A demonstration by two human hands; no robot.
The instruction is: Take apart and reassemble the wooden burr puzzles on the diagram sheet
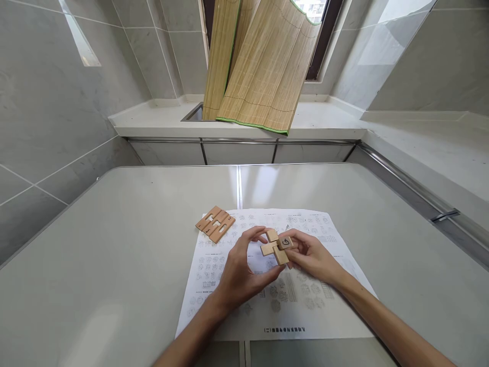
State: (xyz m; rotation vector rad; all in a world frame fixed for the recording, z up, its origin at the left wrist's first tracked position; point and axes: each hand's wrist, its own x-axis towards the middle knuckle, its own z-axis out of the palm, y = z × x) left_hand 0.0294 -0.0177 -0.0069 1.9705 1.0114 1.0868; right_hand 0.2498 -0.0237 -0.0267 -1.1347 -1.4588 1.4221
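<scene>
A small wooden interlocking puzzle [270, 248], made of several crossed light blocks, is held above the printed sheet. My left hand [240, 265] curves around its left side, thumb at the lower block and index finger at the upper one. On the other side, my right hand [311, 255] pinches the block at the right, which bears a dark mark on its end. Some of the right fingers are hidden behind the puzzle. Flat slotted wooden pieces [216, 224] with numbers on them lie side by side to the left of my hands, over the sheet's corner.
The large printed sheet [206, 300], covered with small diagrams, lies on the glossy pale table [114, 244]. Beyond the table's far edge runs a white ledge [153, 120] with a bamboo blind [263, 71] hanging down to it. A metal rail [405, 178] borders the right side.
</scene>
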